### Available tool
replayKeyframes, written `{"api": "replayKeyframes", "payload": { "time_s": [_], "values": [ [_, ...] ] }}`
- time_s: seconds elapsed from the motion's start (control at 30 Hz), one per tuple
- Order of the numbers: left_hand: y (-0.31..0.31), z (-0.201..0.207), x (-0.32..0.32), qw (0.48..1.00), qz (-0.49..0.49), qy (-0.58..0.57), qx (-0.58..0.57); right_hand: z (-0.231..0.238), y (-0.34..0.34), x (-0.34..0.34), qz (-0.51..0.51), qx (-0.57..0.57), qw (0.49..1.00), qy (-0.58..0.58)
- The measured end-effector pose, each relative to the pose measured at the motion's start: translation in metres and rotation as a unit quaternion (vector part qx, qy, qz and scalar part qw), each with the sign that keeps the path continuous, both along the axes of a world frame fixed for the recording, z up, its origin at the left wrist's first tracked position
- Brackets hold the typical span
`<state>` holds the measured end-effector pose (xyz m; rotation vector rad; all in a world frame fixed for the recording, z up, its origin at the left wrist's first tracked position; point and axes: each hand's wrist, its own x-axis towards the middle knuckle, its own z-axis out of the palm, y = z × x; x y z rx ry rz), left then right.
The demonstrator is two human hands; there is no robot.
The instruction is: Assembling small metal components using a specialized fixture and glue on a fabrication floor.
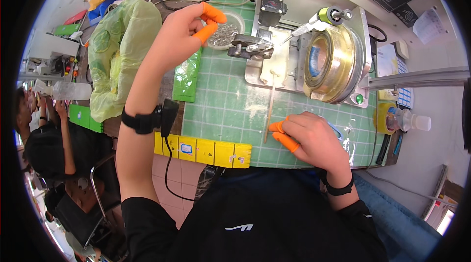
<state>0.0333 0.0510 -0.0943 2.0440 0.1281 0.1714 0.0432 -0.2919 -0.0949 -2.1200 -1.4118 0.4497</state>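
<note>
My left hand (181, 31), with orange finger cots on thumb and forefinger, hovers at the edge of a round white dish (226, 36) of small metal pieces. The two covered fingertips come close together, and what may sit between them is too small to see. My right hand (311, 137), in orange cots too, rests low on the green mat with thumb and forefinger nearly meeting. Its fingertips lie beside the lower part of a thin wooden stick (270, 112). The stick's upper end lies on a whitish pad (278, 73) under a small metal clamp (252, 46).
Beyond my right hand stands a bench machine with a large amber spool (331, 63) and a black block (272, 10). A yellow sectioned strip (203, 150) runs along the mat's front edge. Left are a green strip (186, 78) and a bag-lined container (122, 55). Other people sit far left.
</note>
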Motion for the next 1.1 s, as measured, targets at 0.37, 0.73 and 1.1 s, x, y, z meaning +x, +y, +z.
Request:
{"api": "replayKeyframes", "payload": {
  "time_s": [0.37, 0.73, 1.1],
  "values": [
    [-0.106, 0.045, -0.094, 0.990, -0.053, -0.117, -0.059, 0.027, 0.014, -0.008, -0.007, 0.145, 0.987, 0.072],
    [-0.127, 0.042, -0.126, 0.966, -0.007, -0.259, 0.011, 0.044, 0.037, -0.023, -0.056, 0.318, 0.945, 0.055],
    [-0.141, 0.045, -0.141, 0.975, 0.069, -0.183, -0.106, 0.050, 0.032, -0.020, -0.004, 0.324, 0.940, 0.105]
  ]
}}
